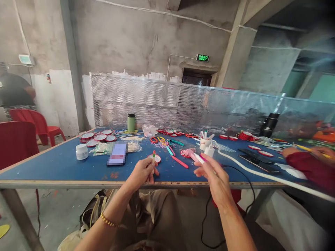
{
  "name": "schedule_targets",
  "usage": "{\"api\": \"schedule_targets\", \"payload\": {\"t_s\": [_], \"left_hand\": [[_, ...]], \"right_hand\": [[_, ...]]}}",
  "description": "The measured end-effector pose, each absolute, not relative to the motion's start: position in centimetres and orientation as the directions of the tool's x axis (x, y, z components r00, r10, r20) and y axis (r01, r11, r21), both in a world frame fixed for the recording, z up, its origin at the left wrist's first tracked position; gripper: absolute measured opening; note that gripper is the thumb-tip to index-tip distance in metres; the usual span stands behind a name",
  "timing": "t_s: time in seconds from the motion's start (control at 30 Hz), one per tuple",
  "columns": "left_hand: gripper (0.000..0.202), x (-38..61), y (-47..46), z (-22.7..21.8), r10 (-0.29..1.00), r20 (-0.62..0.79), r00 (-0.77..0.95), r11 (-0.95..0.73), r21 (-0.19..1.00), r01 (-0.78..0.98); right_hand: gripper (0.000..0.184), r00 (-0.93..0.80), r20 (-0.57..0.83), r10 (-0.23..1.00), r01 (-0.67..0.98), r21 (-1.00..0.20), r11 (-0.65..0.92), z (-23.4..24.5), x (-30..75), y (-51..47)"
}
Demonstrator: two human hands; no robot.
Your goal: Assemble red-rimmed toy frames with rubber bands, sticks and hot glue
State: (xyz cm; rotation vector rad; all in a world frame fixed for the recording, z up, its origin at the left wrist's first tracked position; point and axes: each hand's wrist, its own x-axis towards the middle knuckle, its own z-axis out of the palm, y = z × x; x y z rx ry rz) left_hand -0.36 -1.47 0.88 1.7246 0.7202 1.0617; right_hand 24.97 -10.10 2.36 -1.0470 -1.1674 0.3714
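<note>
My left hand [143, 171] is closed in a pinch on a small flat wooden stick [153, 158] held upright, its top coloured orange-red and green. Just behind it on the table lies a round white disc with a red rim [157, 159]. My right hand [215, 174] has its fingers curled round a slim pink-and-white pen-shaped tool [199, 159], whose white end points up and left. The rest of that tool is hidden by the fingers. Beyond its tip sits a pink clump [188, 152] on a red-rimmed disc.
On the blue table [62, 164] are a phone [117, 154], a white jar [82, 152], a green bottle [131, 122], a pen cup [205, 143], pliers [180, 162] and stacked red-rimmed discs [101, 137]. A white hose and black cable run right. A co-worker's red sleeve [300, 167] is there.
</note>
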Motion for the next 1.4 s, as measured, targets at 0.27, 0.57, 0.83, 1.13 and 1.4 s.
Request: {"api": "schedule_targets", "payload": {"t_s": [0.27,0.57,0.83,1.13,1.4], "left_hand": [[0.030,-0.5,-1.6,1.0,0.833,0.322,0.449,-0.371,0.928,0.023],[0.032,-0.4,-1.4,0.8,0.832,0.323,0.451,-0.368,0.930,0.013],[0.029,-0.3,-1.2,0.7,0.827,0.321,0.462,-0.360,0.933,-0.003],[0.030,-0.2,-1.3,0.7,0.828,0.322,0.459,-0.357,0.934,-0.012],[0.029,-0.2,-1.1,0.5,0.813,0.350,0.466,-0.390,0.921,-0.010]], "right_hand": [[0.028,0.293,0.686,0.666,0.597,-0.675,0.433,3.2,24.4,-7.1],[0.029,0.204,0.731,0.651,0.734,-0.555,0.393,3.8,24.1,-3.4],[0.023,0.132,0.566,0.814,0.975,-0.221,-0.005,7.1,24.0,0.5],[0.026,0.183,0.483,0.856,0.974,0.029,-0.224,8.8,23.2,3.5],[0.029,0.161,0.407,0.899,0.961,0.142,-0.237,7.7,21.8,5.0]]}}
